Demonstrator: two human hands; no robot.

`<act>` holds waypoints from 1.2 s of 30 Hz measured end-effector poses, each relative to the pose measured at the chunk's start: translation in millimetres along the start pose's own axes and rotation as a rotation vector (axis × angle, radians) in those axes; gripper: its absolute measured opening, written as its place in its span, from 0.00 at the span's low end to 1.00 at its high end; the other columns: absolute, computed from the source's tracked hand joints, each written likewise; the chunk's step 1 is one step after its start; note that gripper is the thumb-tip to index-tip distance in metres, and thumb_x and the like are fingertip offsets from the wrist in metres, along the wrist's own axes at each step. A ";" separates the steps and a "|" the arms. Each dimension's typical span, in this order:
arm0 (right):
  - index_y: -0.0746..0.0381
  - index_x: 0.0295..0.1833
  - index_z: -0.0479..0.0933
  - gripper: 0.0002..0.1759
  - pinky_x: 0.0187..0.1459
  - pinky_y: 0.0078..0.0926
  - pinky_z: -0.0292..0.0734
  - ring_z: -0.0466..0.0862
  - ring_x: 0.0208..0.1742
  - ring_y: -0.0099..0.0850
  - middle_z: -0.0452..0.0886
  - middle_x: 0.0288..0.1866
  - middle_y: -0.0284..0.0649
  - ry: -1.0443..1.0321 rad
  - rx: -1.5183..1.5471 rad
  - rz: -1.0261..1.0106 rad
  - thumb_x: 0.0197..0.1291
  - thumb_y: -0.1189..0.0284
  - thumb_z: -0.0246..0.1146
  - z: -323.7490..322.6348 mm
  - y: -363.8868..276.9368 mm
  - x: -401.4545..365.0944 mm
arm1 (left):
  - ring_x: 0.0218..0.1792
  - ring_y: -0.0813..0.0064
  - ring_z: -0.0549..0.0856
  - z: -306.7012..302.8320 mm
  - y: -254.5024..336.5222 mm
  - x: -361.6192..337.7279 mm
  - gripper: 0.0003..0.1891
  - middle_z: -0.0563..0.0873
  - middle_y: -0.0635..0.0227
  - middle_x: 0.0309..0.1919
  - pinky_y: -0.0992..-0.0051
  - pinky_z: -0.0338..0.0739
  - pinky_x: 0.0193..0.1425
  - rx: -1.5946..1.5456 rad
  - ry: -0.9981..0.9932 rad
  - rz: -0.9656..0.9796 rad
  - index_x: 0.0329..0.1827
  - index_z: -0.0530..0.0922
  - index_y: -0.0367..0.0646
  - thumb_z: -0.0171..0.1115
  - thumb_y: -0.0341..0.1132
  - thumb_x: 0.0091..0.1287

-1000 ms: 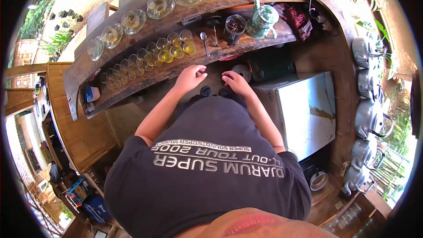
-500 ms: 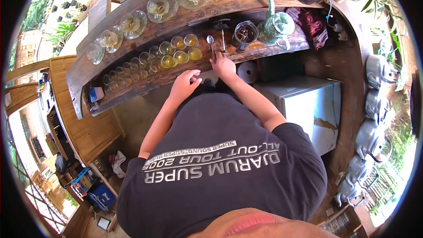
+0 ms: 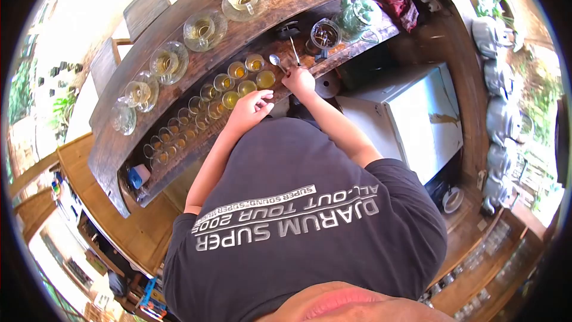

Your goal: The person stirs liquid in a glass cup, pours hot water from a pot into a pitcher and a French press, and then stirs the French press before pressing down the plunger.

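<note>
Silver-coloured metal spoon [image 3: 274, 59] lies on the low brown wooden shelf [image 3: 341, 55], with its bowl pointing away from the person. The right hand [image 3: 299, 81] reaches over the near edge, fingers bent downward at the spoon's handle; whether they grasp it, I cannot tell. The left hand [image 3: 250, 110] is at the same edge, fingers loosely curled and without visible grip, just beside small clear glasses with yellow liquid [image 3: 230, 99]. These glasses, in two rows, leave little room to the left. On the right, a thin upright-looking stick [image 3: 295, 50] and a clear glass mug with dark contents [image 3: 326, 34] narrow the space.
</note>
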State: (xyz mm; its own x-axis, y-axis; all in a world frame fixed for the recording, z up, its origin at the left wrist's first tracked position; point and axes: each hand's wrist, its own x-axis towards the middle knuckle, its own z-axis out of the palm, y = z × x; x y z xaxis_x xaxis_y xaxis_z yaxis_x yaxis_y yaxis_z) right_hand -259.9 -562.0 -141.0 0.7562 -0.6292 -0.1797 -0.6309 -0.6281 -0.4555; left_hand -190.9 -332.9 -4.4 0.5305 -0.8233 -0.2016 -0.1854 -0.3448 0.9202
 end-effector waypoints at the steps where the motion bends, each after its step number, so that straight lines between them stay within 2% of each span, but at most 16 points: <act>1: 0.57 0.38 0.87 0.11 0.43 0.50 0.90 0.93 0.37 0.50 0.92 0.33 0.49 0.012 -0.007 0.017 0.58 0.61 0.74 -0.8 -0.8 -4.7 | 0.47 0.70 0.93 -5.2 -0.6 0.4 0.23 0.92 0.59 0.57 0.70 0.87 0.51 -0.004 -0.028 0.026 0.70 0.84 0.41 0.73 0.37 0.75; 4: 0.57 0.40 0.87 0.11 0.43 0.49 0.90 0.93 0.38 0.49 0.92 0.35 0.46 0.010 0.032 0.045 0.61 0.61 0.74 -8.2 -15.7 -20.3 | 0.46 0.71 0.92 -19.6 -2.1 -0.6 0.22 0.92 0.60 0.57 0.70 0.87 0.51 -0.019 -0.080 0.066 0.70 0.84 0.41 0.72 0.36 0.75; 6: 0.57 0.43 0.87 0.11 0.42 0.49 0.89 0.93 0.39 0.49 0.92 0.38 0.45 0.195 0.057 -0.013 0.65 0.61 0.74 -1.6 -20.1 -27.7 | 0.47 0.72 0.92 -27.9 -0.1 -0.2 0.22 0.92 0.61 0.58 0.71 0.87 0.51 -0.018 -0.122 0.069 0.71 0.84 0.41 0.72 0.36 0.76; 13: 0.57 0.45 0.85 0.11 0.43 0.48 0.89 0.93 0.41 0.49 0.92 0.42 0.45 0.211 -0.043 0.040 0.67 0.62 0.73 -4.4 -32.4 -28.5 | 0.46 0.75 0.90 -38.3 8.5 26.7 0.21 0.93 0.62 0.56 0.72 0.86 0.51 0.022 -0.195 0.165 0.70 0.84 0.40 0.72 0.34 0.76; 16: 0.56 0.45 0.85 0.11 0.44 0.48 0.89 0.94 0.43 0.48 0.92 0.43 0.44 0.232 -0.083 0.006 0.67 0.60 0.73 -10.7 -34.0 -24.4 | 0.46 0.71 0.92 -35.2 23.8 47.7 0.20 0.93 0.60 0.55 0.70 0.87 0.52 0.051 -0.180 0.188 0.69 0.85 0.40 0.72 0.35 0.76; 19: 0.58 0.49 0.86 0.11 0.43 0.49 0.90 0.94 0.42 0.49 0.92 0.44 0.45 0.159 -0.146 -0.043 0.69 0.63 0.68 -20.9 -33.6 -19.1 | 0.46 0.67 0.93 -29.4 34.6 67.7 0.19 0.93 0.58 0.54 0.68 0.88 0.54 0.062 -0.179 0.216 0.67 0.86 0.38 0.72 0.36 0.76; 21: 0.56 0.49 0.87 0.10 0.46 0.49 0.90 0.94 0.44 0.49 0.92 0.46 0.45 0.102 -0.095 -0.166 0.68 0.64 0.67 -13.9 -21.1 -15.6 | 0.46 0.66 0.92 -23.6 39.4 80.6 0.19 0.93 0.57 0.52 0.67 0.88 0.55 0.102 -0.160 0.328 0.65 0.86 0.37 0.73 0.37 0.76; 23: 0.52 0.48 0.88 0.10 0.48 0.47 0.90 0.94 0.48 0.46 0.92 0.47 0.42 0.063 -0.141 -0.153 0.69 0.62 0.66 2.3 -7.6 -7.9 | 0.47 0.64 0.93 -15.3 43.2 93.4 0.19 0.93 0.55 0.52 0.67 0.88 0.56 0.089 -0.152 0.340 0.64 0.87 0.37 0.73 0.36 0.75; 25: 0.49 0.49 0.88 0.10 0.49 0.45 0.89 0.94 0.51 0.45 0.92 0.48 0.40 0.184 -0.051 -0.346 0.70 0.60 0.65 -9.6 -17.0 -12.8 | 0.49 0.63 0.93 -4.6 36.6 109.5 0.18 0.93 0.54 0.52 0.67 0.87 0.58 0.085 -0.126 0.407 0.64 0.87 0.37 0.73 0.36 0.75; 26: 0.50 0.50 0.88 0.11 0.50 0.46 0.89 0.93 0.53 0.45 0.92 0.48 0.38 0.112 -0.137 -0.279 0.72 0.59 0.63 -15.9 -22.5 -11.7 | 0.50 0.63 0.94 0.6 32.1 117.8 0.18 0.93 0.53 0.51 0.67 0.87 0.60 0.129 -0.102 0.454 0.64 0.87 0.37 0.72 0.35 0.74; 27: 0.50 0.50 0.88 0.11 0.50 0.46 0.89 0.93 0.53 0.45 0.92 0.48 0.38 0.113 -0.135 -0.283 0.72 0.59 0.63 -24.2 -32.4 -16.6 | 0.50 0.63 0.94 3.6 38.0 123.4 0.18 0.93 0.53 0.51 0.67 0.87 0.60 0.133 -0.099 0.454 0.64 0.87 0.37 0.72 0.35 0.74; 29: 0.50 0.49 0.87 0.11 0.51 0.48 0.89 0.93 0.53 0.46 0.92 0.50 0.38 0.307 0.187 -0.051 0.72 0.61 0.62 -36.6 -46.8 -30.2 | 0.48 0.65 0.93 11.4 48.7 132.3 0.19 0.94 0.53 0.50 0.68 0.87 0.59 0.096 -0.118 0.326 0.65 0.87 0.37 0.71 0.36 0.76; 30: 0.55 0.47 0.86 0.10 0.51 0.48 0.89 0.93 0.54 0.47 0.91 0.53 0.43 0.112 0.026 -0.086 0.70 0.63 0.64 -41.6 -34.9 -23.6 | 0.48 0.65 0.93 13.5 50.2 136.1 0.19 0.94 0.53 0.50 0.68 0.87 0.59 0.098 -0.111 0.326 0.65 0.87 0.37 0.71 0.36 0.76; 31: 0.55 0.47 0.86 0.10 0.51 0.48 0.89 0.93 0.54 0.47 0.91 0.53 0.43 0.110 0.026 -0.095 0.70 0.63 0.64 -50.9 -24.9 -26.1 | 0.46 0.67 0.93 16.5 50.6 140.2 0.19 0.94 0.54 0.50 0.68 0.87 0.58 0.115 -0.119 0.278 0.65 0.87 0.37 0.71 0.36 0.76; 33: 0.60 0.45 0.85 0.10 0.47 0.50 0.88 0.92 0.48 0.51 0.91 0.49 0.50 -0.059 -0.099 -0.090 0.66 0.64 0.68 -76.2 -4.7 -45.8 | 0.45 0.69 0.92 23.0 50.9 145.3 0.19 0.94 0.55 0.49 0.69 0.87 0.57 0.129 -0.111 0.225 0.66 0.87 0.38 0.71 0.37 0.77; 36: 0.63 0.44 0.83 0.10 0.53 0.51 0.87 0.90 0.49 0.56 0.90 0.48 0.54 0.085 -0.023 -0.174 0.66 0.67 0.67 -122.2 41.0 -74.4 | 0.42 0.74 0.91 34.8 45.3 138.5 0.21 0.95 0.59 0.48 0.70 0.87 0.54 0.039 -0.114 0.097 0.69 0.86 0.39 0.70 0.39 0.79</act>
State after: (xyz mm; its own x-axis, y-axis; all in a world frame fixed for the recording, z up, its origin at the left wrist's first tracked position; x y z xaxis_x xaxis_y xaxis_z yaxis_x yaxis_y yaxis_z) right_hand -363.2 -596.9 -39.8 0.8372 -0.5464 -0.0252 -0.4968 -0.7403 -0.4529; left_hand -154.6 -478.2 -2.3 0.4119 -0.8986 -0.1511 -0.2641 -0.2765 0.9240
